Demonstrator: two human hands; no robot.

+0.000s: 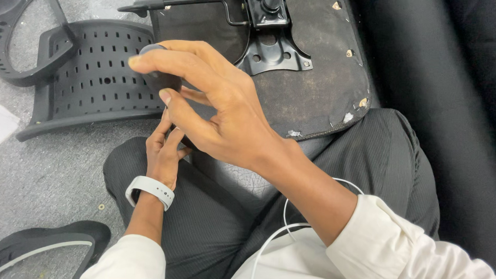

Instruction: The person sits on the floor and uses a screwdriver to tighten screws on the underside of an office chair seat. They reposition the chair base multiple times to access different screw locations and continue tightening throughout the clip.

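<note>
The right hand (216, 107) is gripping a dark round knob (159, 77); the left hand (164, 150), beneath it, is pinching something I cannot make out.

I sit on a grey carpet floor (40, 169) with a big black sofa (455, 109) close beside me on my right.

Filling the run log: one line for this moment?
right hand: grips dark round part | left hand: beneath, contents hidden | seat underside: upturned

office floor: grey carpet (46, 164), chair parts (100, 77)
</note>
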